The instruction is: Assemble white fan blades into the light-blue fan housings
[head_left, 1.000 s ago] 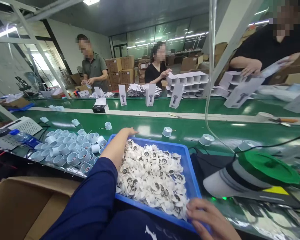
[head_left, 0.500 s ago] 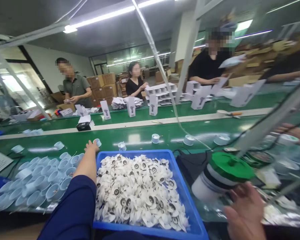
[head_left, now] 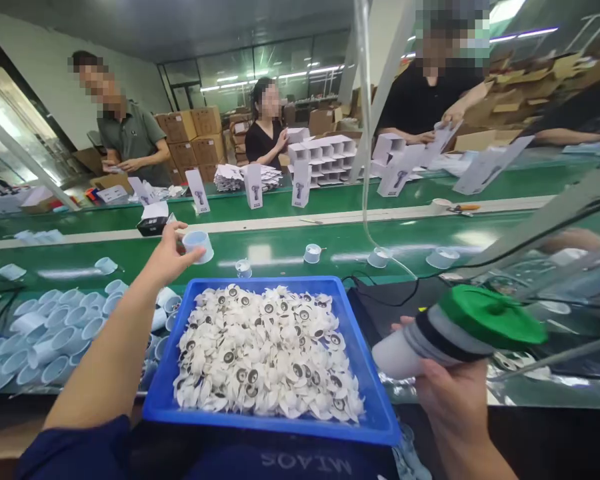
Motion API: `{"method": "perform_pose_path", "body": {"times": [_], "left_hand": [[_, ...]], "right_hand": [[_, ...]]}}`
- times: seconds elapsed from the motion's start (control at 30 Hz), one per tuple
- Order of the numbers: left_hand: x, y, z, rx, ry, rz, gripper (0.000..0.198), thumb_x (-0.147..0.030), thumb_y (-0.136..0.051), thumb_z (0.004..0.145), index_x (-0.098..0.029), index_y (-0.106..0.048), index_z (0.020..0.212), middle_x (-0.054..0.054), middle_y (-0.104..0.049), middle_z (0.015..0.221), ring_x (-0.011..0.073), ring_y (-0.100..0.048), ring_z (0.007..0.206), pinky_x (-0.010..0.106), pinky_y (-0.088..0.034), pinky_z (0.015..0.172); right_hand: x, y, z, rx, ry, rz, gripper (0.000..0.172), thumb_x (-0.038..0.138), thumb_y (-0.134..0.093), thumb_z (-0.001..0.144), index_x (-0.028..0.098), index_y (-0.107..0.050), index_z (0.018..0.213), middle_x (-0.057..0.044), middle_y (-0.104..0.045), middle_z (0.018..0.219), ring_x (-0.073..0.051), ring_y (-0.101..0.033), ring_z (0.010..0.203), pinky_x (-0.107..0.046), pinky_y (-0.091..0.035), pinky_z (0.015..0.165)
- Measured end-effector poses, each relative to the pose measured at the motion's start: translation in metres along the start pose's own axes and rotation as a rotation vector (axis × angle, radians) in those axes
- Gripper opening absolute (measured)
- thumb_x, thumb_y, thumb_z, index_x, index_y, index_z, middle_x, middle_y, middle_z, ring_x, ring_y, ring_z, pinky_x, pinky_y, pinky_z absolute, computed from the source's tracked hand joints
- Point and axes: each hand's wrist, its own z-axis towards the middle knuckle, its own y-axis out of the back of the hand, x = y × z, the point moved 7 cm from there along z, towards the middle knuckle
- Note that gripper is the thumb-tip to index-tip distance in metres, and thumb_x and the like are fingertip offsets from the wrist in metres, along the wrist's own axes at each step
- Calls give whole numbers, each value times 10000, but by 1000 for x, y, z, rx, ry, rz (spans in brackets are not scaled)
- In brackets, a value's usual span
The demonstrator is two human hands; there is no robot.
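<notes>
My left hand (head_left: 165,259) is closed on a light blue plastic cup-shaped housing (head_left: 200,248), pinched between thumb and fingers above the green belt. My right hand (head_left: 453,397) is wrapped round a whitish bottle (head_left: 403,352) with a black band and a wide green lid (head_left: 495,317). The bottle is tilted, its lid pointing right. Between my arms sits a blue tray (head_left: 270,427) heaped with white fan blades (head_left: 265,353), many showing a dark round hub. More blue housings (head_left: 65,337) lie crowded together left of the tray, partly hidden by my left forearm.
Several blue housings, one of them here (head_left: 312,253), stand spaced along the green belt (head_left: 275,233). White printed boxes (head_left: 254,187) stand on the far side, where several people work. A clear hose (head_left: 365,120) hangs ahead. A slanted grey post (head_left: 545,217) crosses the right.
My left hand has taken hold of the blue housing and raised it off the belt. My right hand has closed round the bottle and tilted it further. The view has shifted.
</notes>
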Motion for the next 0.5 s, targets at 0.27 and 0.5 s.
{"method": "perform_pose_path", "body": {"times": [0.27,0.5], "left_hand": [[-85,-70,-186,334,-484,-583,571,-344,-657,839,-276,-505,1385,130,-640,1342,324,-632,1224,478,-521,1025],[-140,-130,-217,428,-522,-499,648,-476,-824,713,-250,-605,1279,86,-695,1234,314,-661,1104,440,-528,981]], "right_hand": [[61,-57,10,237,-341,344,745,809,-776,549,357,-611,1118,-30,-645,988,-227,-666,772,-458,-604,745],[106,-175,-18,613,-453,656,757,793,-793,543,257,-589,1036,0,-616,840,-159,-603,663,-320,-582,600]]}}
